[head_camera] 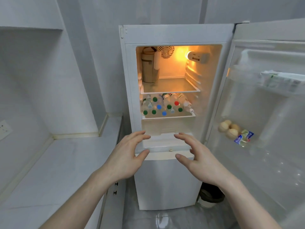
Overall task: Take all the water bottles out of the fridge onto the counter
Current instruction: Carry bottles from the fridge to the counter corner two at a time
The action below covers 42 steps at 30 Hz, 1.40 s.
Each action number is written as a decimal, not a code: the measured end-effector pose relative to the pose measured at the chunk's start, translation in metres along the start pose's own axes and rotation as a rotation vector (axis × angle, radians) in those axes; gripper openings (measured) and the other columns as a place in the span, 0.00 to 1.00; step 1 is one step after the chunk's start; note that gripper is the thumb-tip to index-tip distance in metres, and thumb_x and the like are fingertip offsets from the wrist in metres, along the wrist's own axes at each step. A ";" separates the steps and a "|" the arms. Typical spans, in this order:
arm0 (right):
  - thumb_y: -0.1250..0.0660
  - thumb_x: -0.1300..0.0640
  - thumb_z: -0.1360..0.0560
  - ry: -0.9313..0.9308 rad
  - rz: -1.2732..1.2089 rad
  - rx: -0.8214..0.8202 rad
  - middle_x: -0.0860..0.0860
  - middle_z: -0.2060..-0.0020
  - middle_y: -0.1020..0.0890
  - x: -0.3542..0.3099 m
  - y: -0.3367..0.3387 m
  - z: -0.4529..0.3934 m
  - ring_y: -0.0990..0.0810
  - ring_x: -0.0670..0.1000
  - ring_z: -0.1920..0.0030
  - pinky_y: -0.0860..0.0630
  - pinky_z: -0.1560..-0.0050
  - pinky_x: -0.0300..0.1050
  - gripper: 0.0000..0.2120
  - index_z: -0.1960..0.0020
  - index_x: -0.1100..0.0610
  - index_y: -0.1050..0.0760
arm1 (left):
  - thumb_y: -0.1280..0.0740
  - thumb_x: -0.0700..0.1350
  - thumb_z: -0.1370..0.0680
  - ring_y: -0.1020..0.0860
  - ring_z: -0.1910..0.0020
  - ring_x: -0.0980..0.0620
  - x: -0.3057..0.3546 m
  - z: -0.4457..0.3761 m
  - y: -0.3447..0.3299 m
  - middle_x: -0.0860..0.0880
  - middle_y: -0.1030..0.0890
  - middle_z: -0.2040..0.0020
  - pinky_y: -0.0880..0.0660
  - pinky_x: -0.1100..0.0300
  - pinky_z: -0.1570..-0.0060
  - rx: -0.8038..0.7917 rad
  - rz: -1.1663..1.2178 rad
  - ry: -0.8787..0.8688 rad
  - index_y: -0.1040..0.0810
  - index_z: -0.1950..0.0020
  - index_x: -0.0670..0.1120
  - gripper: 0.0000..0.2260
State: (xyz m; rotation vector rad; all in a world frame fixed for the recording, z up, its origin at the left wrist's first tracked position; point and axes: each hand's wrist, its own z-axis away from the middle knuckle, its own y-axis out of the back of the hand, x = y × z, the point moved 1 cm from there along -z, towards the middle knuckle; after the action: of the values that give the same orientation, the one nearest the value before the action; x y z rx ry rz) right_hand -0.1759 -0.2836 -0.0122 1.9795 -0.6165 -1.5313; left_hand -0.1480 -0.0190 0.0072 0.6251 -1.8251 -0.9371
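Head view: the left hand [127, 156] and right hand [196, 156] reach forward side by side, fingers spread wide and loosely arched, holding nothing, in front of the fridge [166, 179] just below its open upper compartment. A gap separates the two hands. Above them in the fridge, the water bottles [166, 104] lie stacked on the lower shelf, caps facing outward. The fridge door [264, 113] stands swung open to the fridge's right. The table [57, 162] adjoins the fridge's left side.
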 end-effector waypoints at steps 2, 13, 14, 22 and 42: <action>0.31 0.50 0.19 -0.002 -0.009 -0.005 0.30 0.24 0.37 0.012 0.002 -0.020 0.39 0.38 0.22 0.36 0.22 0.51 0.27 0.24 0.34 0.36 | 0.35 0.55 0.19 0.31 0.28 0.57 -0.003 -0.021 -0.007 0.65 0.36 0.24 0.27 0.52 0.33 -0.021 0.017 0.014 0.29 0.27 0.62 0.20; 0.32 0.50 0.19 -0.010 -0.096 -0.031 0.32 0.28 0.31 0.076 0.031 -0.168 0.30 0.40 0.29 0.30 0.28 0.46 0.24 0.27 0.35 0.33 | 0.32 0.51 0.19 0.33 0.26 0.59 -0.027 -0.181 -0.053 0.60 0.30 0.26 0.39 0.64 0.30 0.027 0.064 0.133 0.26 0.29 0.57 0.18; 0.32 0.51 0.20 -0.020 -0.114 -0.023 0.32 0.29 0.31 0.078 0.031 -0.180 0.29 0.40 0.30 0.28 0.29 0.46 0.24 0.27 0.35 0.32 | 0.32 0.51 0.19 0.33 0.26 0.58 -0.032 -0.191 -0.056 0.59 0.29 0.26 0.40 0.64 0.30 0.028 0.064 0.149 0.26 0.29 0.56 0.18; 0.29 0.51 0.21 -0.084 -0.165 0.013 0.39 0.31 0.27 0.100 0.013 -0.271 0.23 0.43 0.37 0.23 0.37 0.47 0.24 0.27 0.42 0.29 | 0.31 0.50 0.20 0.30 0.30 0.58 -0.075 -0.258 -0.070 0.58 0.27 0.30 0.35 0.62 0.31 -0.020 0.086 0.209 0.25 0.29 0.55 0.19; 0.32 0.39 0.22 -0.421 -0.178 0.010 0.50 0.60 0.19 0.143 -0.065 -0.470 0.19 0.52 0.58 0.26 0.66 0.44 0.38 0.19 0.54 0.40 | 0.31 0.47 0.20 0.22 0.42 0.43 -0.168 -0.400 -0.159 0.46 0.27 0.32 0.19 0.48 0.52 0.175 0.928 0.856 0.38 0.22 0.52 0.28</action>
State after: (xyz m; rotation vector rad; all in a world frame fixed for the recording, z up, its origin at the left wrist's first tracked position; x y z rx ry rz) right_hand 0.3165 -0.2594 -0.0671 1.7653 -0.6238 -2.0844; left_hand 0.2884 -0.1165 -0.1107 0.1573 -1.1720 0.1314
